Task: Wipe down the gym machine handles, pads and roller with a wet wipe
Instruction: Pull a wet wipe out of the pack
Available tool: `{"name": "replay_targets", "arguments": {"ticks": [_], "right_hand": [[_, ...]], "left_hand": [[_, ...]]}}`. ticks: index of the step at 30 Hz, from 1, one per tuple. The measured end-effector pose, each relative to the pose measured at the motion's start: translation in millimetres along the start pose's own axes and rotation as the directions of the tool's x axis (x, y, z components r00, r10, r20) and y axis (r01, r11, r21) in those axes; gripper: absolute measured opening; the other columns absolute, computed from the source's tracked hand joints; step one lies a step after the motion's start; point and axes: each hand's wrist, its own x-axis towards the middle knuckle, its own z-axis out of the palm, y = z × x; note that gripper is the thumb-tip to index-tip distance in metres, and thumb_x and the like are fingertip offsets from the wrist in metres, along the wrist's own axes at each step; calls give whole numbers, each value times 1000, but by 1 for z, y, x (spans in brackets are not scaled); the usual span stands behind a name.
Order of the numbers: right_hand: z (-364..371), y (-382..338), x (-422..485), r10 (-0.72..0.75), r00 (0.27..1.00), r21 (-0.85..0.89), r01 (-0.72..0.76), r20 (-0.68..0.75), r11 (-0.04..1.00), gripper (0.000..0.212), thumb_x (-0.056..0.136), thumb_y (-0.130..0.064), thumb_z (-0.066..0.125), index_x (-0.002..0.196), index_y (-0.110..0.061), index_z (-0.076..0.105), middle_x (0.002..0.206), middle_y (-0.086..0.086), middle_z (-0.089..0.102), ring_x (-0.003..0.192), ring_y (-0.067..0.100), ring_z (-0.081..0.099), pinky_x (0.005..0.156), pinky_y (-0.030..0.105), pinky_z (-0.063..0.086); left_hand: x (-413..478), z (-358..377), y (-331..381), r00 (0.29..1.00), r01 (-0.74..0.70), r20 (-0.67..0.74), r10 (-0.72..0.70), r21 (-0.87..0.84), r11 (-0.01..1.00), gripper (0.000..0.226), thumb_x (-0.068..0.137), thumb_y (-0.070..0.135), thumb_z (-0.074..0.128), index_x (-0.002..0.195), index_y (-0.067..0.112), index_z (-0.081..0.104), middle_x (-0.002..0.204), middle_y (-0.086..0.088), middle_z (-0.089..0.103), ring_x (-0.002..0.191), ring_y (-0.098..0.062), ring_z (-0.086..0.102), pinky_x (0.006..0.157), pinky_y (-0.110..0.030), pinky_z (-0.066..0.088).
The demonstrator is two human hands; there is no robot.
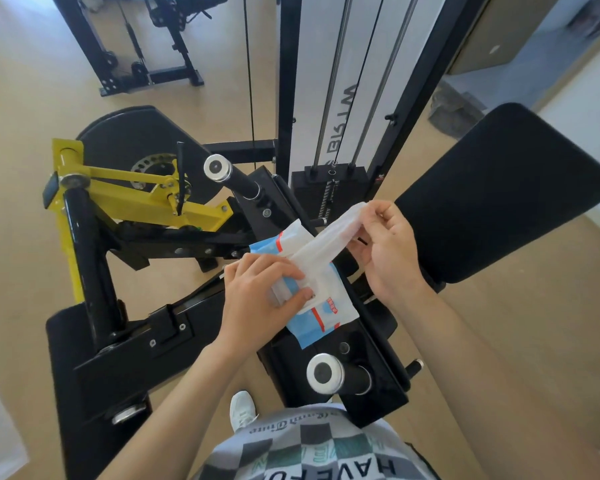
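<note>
Tan floor (25, 98) runs under a black gym machine (132, 344) with a yellow lever (118, 188). A weight stack (326, 188) stands behind it, a large black pad (499, 192) at right, and another black rack (136, 39) farther back. On the machine's frame lies a blue-and-white pack (326, 317), which the left hand (257, 299) holds with fingers curled over it. The right hand (392, 251) pinches a white wipe (326, 244) stretched up out of the pack.
</note>
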Motion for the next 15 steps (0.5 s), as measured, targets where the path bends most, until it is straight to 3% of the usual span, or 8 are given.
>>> {"name": "replay_targets", "arguments": {"ticks": [3, 6, 9, 12, 15], "right_hand": [[-4, 8, -6, -41, 982, -265, 89, 183, 960, 36, 97, -35, 60, 131, -26, 52, 121, 1, 62, 104, 21, 67, 76, 25, 58], [-2, 21, -14, -51, 917, -601, 301, 396, 741, 62, 87, -37, 78, 142, -29, 49, 129, -11, 58, 106, 11, 65, 80, 21, 59], [2, 23, -11, -116, 889, -679, 417, 443, 605, 28, 90, -25, 78, 116, -16, 73, 108, -4, 69, 96, 11, 68, 80, 26, 60], [-2, 15, -3, -210, 881, -637, 455, 423, 623, 15, 90, -19, 76, 103, -12, 75, 99, -3, 70, 89, 6, 68, 74, 24, 60], [-7, -1, 1, -259, 933, -549, 357, 250, 756, 11, 96, -12, 67, 107, -10, 69, 96, -2, 68, 79, 7, 68, 64, 19, 57]], "left_hand": [[0, 0, 0, 1000, -14, -4, 14, 12, 1000, 28, 81, 51, 78, 100, 30, 74, 116, 19, 67, 116, -2, 49, 108, -32, 26], [0, 0, 1, 999, -38, -13, 38, 24, 999, 30, 84, 54, 75, 102, 30, 76, 115, 17, 68, 115, -6, 51, 106, -34, 28], [-2, 1, -1, 999, -37, -16, 38, 32, 999, 31, 85, 56, 72, 101, 30, 76, 114, 17, 68, 115, -7, 52, 106, -37, 31], [-3, 2, -1, 999, -31, -29, 31, 20, 999, 31, 85, 56, 73, 99, 29, 76, 114, 16, 69, 115, -7, 53, 106, -40, 34], [-5, 4, -2, 999, -36, -37, 37, 28, 999, 31, 85, 56, 72, 97, 27, 77, 115, 14, 70, 115, -7, 54, 106, -43, 37]]}}
